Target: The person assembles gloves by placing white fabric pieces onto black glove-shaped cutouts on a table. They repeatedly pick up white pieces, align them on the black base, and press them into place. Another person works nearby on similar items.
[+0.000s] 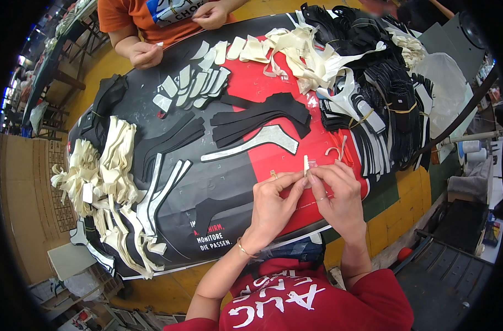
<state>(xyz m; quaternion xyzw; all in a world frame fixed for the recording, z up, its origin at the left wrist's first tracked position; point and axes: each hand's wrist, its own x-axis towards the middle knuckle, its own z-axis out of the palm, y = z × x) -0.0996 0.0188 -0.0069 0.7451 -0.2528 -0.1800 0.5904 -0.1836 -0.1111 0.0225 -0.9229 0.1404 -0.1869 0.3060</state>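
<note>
Near the table's front right, my left hand [275,199] and my right hand [338,193] meet fingertip to fingertip. Between them they pinch a small white piece with a notched edge [306,163], which stands upright above the fingers. Its lower end is hidden by my fingertips. Just beyond my hands lies a white strap-shaped piece with a dark edge [257,142], wide at its right end. Behind it is a fanned stack of black strap-shaped pieces [262,117]. A thin pale loop [334,151] lies just beyond my right hand.
Cream fabric pieces [117,149] pile up at the left, and more cream strips [301,47] lie at the back. Small white tabs [193,85] sit in rows. Banded black bundles [392,94] crowd the right. Across the table, a person in orange [135,22] handles a small white piece.
</note>
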